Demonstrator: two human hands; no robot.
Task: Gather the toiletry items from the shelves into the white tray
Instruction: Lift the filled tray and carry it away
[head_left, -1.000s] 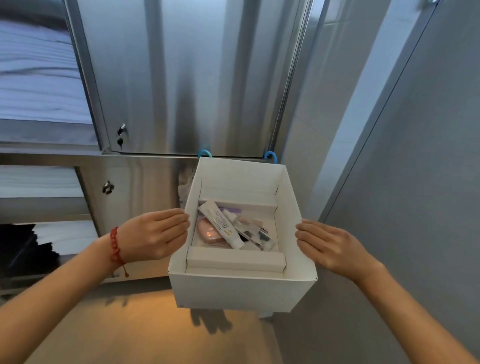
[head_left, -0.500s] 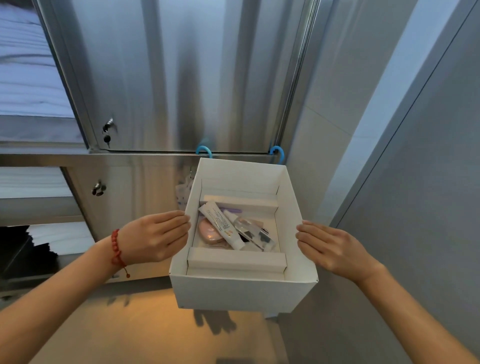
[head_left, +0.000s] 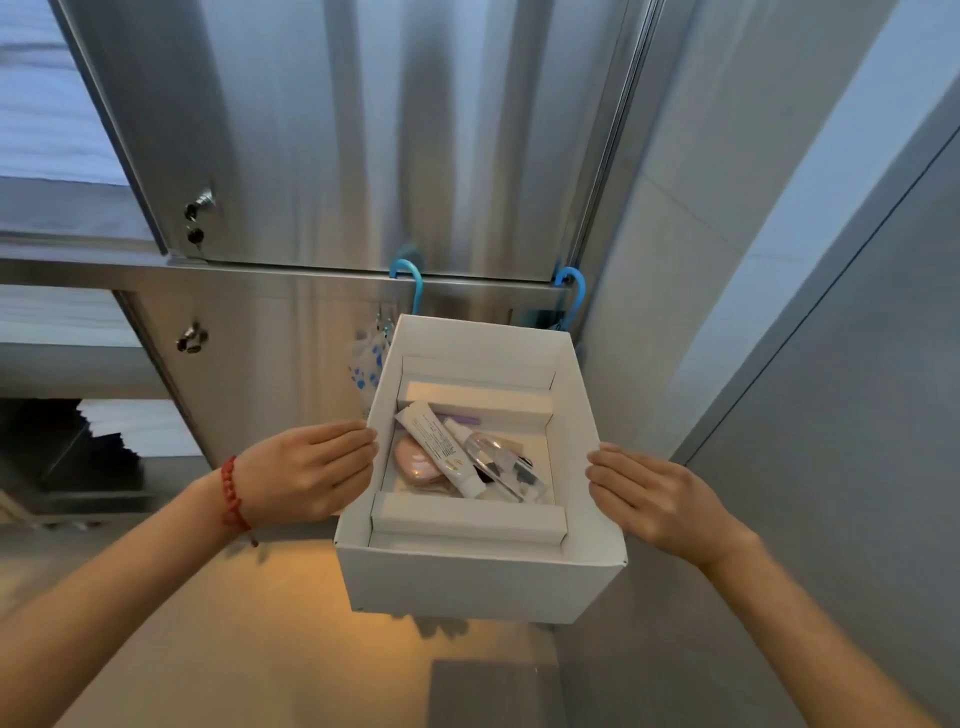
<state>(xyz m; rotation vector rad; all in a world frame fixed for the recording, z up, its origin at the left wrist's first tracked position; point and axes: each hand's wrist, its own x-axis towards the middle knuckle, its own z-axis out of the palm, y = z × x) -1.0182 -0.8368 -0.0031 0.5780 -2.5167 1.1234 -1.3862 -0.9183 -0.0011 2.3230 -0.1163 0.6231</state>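
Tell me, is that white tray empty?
No, the tray holds a white tube, a pink case and a clear bottle lying together on its floor.

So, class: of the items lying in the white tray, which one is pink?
The rounded pink case, at the left of the tray, partly under the white tube. The bottle beside them is clear.

We see white tray (head_left: 483, 582) upright, open-topped; inside lie white tube (head_left: 439, 448), pink case (head_left: 414, 464), clear bottle (head_left: 491, 453).
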